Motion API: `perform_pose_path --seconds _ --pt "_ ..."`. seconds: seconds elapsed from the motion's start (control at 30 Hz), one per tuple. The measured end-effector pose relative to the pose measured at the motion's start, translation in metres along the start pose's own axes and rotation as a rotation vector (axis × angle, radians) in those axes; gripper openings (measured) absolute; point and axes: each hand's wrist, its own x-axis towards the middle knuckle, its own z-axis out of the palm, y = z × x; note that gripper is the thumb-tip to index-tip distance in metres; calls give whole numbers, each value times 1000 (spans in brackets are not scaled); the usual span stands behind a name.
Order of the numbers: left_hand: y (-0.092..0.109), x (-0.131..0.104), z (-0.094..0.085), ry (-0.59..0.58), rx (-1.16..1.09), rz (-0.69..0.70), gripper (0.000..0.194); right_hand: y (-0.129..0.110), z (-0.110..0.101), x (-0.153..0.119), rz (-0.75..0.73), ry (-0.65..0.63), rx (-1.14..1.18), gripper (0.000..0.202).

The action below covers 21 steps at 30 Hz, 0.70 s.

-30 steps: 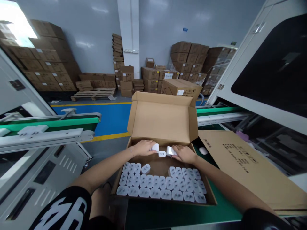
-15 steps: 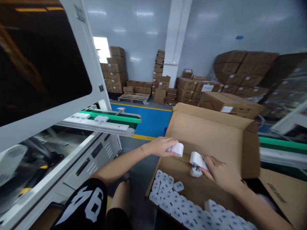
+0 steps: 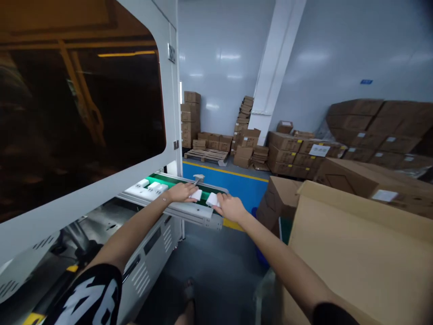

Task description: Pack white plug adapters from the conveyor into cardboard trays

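Observation:
My left hand is closed round a white plug adapter over the green conveyor belt. Just to its right, my right hand grips another white adapter near the end of the belt. Several more white adapters sit on the belt to the left of my left hand. Whether the held adapters touch the belt I cannot tell.
A large machine with a dark window stands at the left above the conveyor. An open cardboard box is at the right. Stacked cartons and a pallet stand along the wall.
Both hands have moved from above the open box to the conveyor, each with a white adapter. The view has turned left, and the adapters inside the box are out of view.

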Motion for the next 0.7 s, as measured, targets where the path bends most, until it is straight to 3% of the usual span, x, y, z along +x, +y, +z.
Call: perform_pose_path --seconds 0.1,0.2,0.33,0.53,0.6,0.7 --pt "-21 -4 28 21 -51 39 60 -10 25 40 -45 -35 -60 50" --pt "-31 -11 44 58 -126 38 57 -17 43 56 -89 -58 -98 48" --pt "-39 -19 53 104 -212 -1 53 -26 54 65 -109 -42 -122 46" --pt "-48 -25 56 43 -307 -28 71 -39 60 82 -127 -3 -73 46" --pt "-50 -31 50 182 -317 -102 71 -43 61 89 -170 25 -32 45" --pt "-45 -47 33 566 -336 -273 71 -50 64 102 -221 85 42 42"
